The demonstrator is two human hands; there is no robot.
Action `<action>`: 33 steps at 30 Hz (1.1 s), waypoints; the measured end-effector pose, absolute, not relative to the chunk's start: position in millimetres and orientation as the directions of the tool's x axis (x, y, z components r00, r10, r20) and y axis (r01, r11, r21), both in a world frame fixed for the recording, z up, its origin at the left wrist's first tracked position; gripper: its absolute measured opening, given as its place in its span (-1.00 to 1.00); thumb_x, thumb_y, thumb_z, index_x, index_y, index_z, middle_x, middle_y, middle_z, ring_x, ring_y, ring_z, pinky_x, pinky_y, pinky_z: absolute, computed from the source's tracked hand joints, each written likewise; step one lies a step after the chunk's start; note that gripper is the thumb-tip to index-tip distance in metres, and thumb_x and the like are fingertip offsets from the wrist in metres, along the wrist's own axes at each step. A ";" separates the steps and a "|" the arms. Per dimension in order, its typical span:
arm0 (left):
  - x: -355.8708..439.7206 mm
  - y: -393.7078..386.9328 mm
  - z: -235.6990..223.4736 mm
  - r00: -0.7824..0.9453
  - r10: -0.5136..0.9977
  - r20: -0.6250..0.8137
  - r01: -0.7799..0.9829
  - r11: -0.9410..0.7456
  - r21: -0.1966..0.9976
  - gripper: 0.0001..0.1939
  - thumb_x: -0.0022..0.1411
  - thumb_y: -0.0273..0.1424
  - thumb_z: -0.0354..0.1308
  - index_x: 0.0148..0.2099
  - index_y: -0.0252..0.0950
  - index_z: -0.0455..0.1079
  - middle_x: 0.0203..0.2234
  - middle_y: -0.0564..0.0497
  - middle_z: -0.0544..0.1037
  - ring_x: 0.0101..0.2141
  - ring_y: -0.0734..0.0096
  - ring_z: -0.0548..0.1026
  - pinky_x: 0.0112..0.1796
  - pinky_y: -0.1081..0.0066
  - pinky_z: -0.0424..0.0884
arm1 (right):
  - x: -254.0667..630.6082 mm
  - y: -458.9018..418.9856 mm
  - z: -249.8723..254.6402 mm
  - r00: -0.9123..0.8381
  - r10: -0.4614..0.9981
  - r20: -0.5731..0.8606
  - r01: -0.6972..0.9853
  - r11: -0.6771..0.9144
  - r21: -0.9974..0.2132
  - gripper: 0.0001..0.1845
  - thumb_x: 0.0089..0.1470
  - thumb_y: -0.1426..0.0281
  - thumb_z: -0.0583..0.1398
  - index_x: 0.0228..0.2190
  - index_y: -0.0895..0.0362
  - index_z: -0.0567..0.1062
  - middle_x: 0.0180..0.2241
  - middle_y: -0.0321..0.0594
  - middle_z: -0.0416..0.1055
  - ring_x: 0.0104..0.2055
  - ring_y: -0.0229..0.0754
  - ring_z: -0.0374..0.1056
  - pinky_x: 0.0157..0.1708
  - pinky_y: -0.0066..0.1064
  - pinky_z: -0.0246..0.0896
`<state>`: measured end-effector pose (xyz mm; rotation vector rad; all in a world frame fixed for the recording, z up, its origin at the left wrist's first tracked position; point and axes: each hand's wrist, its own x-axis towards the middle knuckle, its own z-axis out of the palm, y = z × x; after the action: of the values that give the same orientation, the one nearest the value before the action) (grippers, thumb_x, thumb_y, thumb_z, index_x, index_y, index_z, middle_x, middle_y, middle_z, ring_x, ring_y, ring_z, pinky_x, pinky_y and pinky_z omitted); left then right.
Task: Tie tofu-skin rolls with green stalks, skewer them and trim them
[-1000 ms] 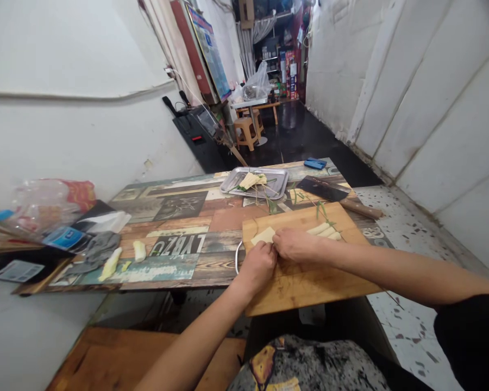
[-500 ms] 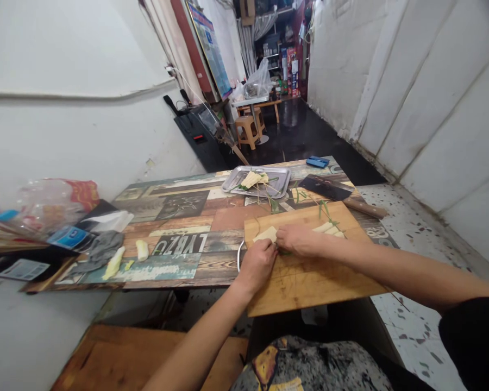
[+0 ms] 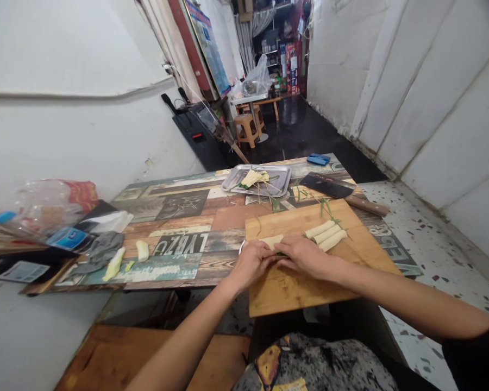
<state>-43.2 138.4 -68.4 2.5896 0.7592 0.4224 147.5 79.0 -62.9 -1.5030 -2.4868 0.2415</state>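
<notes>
On the wooden cutting board [image 3: 301, 290], my left hand [image 3: 250, 266] and my right hand [image 3: 303, 256] meet side by side, fingers closed at the near edge of a pale tofu sheet [image 3: 271, 240]. A little green shows under the fingertips; most of the held edge is hidden by my hands. Just right of my right hand lie several finished tofu rolls [image 3: 328, 234], green stems poking from their ends. Beyond the board, a metal tray [image 3: 284, 184] carries more tofu sheets [image 3: 254, 177] and loose green stems.
A cleaver [image 3: 330, 185] lies behind the board, its wooden handle over the table's right edge. Near the back corner sits a blue object [image 3: 318, 159]. Leftward are vegetable pieces [image 3: 142, 250], a grey cloth [image 3: 101, 251] and a box of sticks [image 3: 20, 260].
My right hand has turned and drawn nearer to me, uncovering more of the rolls. My left hand has shifted slightly left, and both sets of fingers now pinch the tofu sheet's near edge.
</notes>
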 end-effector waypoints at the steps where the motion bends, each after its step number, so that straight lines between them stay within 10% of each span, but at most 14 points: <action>1: -43.1 141.0 -68.1 0.814 0.558 0.161 0.430 -0.765 0.480 -0.82 0.26 -0.43 0.19 -0.38 -0.20 0.59 -0.46 0.06 0.56 -0.39 0.47 0.47 -0.35 0.45 0.30 | 145.4 78.1 -63.4 -0.464 0.879 0.110 0.848 0.477 -0.232 -0.78 0.21 0.33 0.17 -0.17 0.19 0.54 -0.29 -0.12 0.44 -0.25 -0.17 0.28 -0.25 -0.37 0.08; 7: -47.7 144.7 -77.2 0.739 0.646 0.190 0.396 -0.646 0.653 -0.89 0.20 -0.44 0.27 -0.21 -0.23 0.60 -0.44 0.04 0.61 -0.41 0.44 0.52 -0.35 0.48 0.38 | 142.7 81.9 -76.9 -0.436 0.889 0.138 0.837 0.457 -0.302 -0.62 0.30 0.31 0.07 -0.40 0.19 0.59 -0.45 -0.19 0.35 -0.39 -0.24 0.17 -0.39 -0.40 -0.05; 16: -60.3 126.2 -89.3 0.780 0.412 0.471 0.362 -0.911 0.196 -0.72 0.41 -0.28 0.00 -0.13 -0.28 0.51 -0.33 -0.07 0.58 -0.32 0.35 0.47 -0.28 0.35 0.28 | 150.2 92.0 -73.0 -0.391 0.911 0.128 0.735 0.393 -0.552 -0.77 0.16 0.44 0.21 -0.49 0.21 0.60 -0.46 -0.20 0.39 -0.41 -0.29 0.24 -0.40 -0.47 0.01; 28: -54.4 154.2 -82.6 0.726 0.677 0.117 0.382 -0.539 0.751 -0.94 0.12 -0.39 0.35 -0.30 -0.19 0.63 -0.43 0.01 0.61 -0.35 0.36 0.49 -0.28 0.39 0.35 | 156.8 96.6 -63.8 -0.414 0.910 0.009 0.688 0.319 -0.651 -0.83 0.13 0.47 0.20 -0.37 0.22 0.63 -0.40 -0.16 0.49 -0.35 -0.23 0.33 -0.31 -0.46 0.12; 33: -56.1 156.9 -86.8 0.679 0.722 0.136 0.348 -0.479 0.806 -0.81 0.10 -0.34 0.35 -0.20 -0.24 0.61 -0.47 0.01 0.59 -0.42 0.39 0.48 -0.36 0.44 0.37 | 155.9 95.7 -62.8 -0.415 0.909 0.036 0.697 0.343 -0.630 -0.79 0.14 0.52 0.16 -0.40 0.23 0.62 -0.37 -0.13 0.49 -0.34 -0.24 0.33 -0.29 -0.46 0.11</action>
<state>-56.1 156.9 -86.8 2.0958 0.8201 0.6003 155.9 95.7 -62.8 -1.4134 -2.2312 0.7628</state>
